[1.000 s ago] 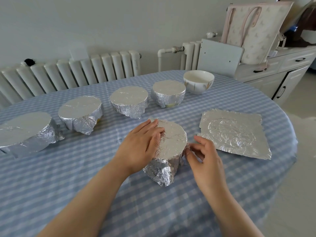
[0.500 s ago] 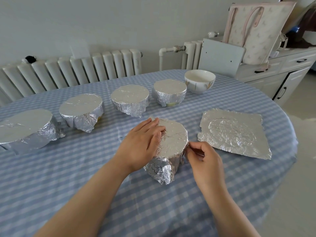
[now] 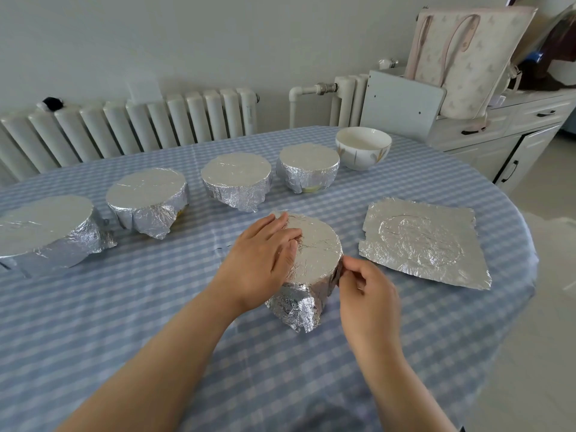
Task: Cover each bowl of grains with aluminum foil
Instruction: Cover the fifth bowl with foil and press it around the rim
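1. The right hand (image 3: 367,294) has its fingers (image 3: 350,271) pinched together on the foil at the right edge of the wrapped bowl (image 3: 314,254); the left hand (image 3: 258,260) lies flat with its fingers together, pressed on the bowl's foil top and left side.
2. That wrapped bowl stands on the counter (image 3: 156,322), fully covered, with crumpled foil bunched at its near side.
3. Just right of the wrapped bowl a loose foil sheet (image 3: 420,241) lies flat, creased, with a round imprint pressed into it.
4. Behind the wrapped bowl runs a row of four foil-covered bowls (image 3: 237,179), stretching away to the left, and at the row's right end stands an uncovered white bowl (image 3: 363,148).
5. The counter is rounded and wears a blue-and-white checked cloth (image 3: 389,353).
6. Beyond the wrapped bowl, past the counter's far edge, white radiators (image 3: 140,129) stand against a pale wall (image 3: 218,42).
7. Far right of the wrapped bowl is a white cabinet (image 3: 498,141) with dark handles, carrying a pale patterned bag (image 3: 467,57); a tiled floor (image 3: 545,307) shows beside the counter.
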Action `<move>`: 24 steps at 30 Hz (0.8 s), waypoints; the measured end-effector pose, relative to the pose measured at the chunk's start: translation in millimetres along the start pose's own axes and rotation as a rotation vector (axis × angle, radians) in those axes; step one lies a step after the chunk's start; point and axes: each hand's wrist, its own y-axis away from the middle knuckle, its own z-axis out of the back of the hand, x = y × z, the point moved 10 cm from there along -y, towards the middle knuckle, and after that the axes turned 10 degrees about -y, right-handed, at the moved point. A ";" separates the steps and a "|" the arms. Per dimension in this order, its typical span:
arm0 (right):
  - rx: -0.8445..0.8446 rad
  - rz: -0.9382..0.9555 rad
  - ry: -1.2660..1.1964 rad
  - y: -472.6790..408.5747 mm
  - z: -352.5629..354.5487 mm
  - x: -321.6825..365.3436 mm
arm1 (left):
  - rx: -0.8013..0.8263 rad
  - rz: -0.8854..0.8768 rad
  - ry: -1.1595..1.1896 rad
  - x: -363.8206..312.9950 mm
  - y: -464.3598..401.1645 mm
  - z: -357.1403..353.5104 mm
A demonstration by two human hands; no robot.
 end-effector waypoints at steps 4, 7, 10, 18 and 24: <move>0.105 -0.036 0.044 10.0 -10.3 4.5 | 0.030 0.019 -0.019 1.2 -0.4 -3.8; 0.180 -0.069 0.007 13.6 -20.5 6.6 | 0.054 0.043 -0.026 2.7 -0.8 -5.5; 0.216 -0.079 -0.019 14.9 -23.5 8.2 | 0.064 0.064 -0.001 3.4 -2.5 -5.7; 0.355 -0.046 -0.029 6.2 -35.8 12.8 | 0.080 0.208 -0.061 2.1 1.1 -7.6; 0.564 -0.016 0.076 -29.0 -37.2 5.1 | 0.173 0.271 -0.145 0.3 9.3 4.8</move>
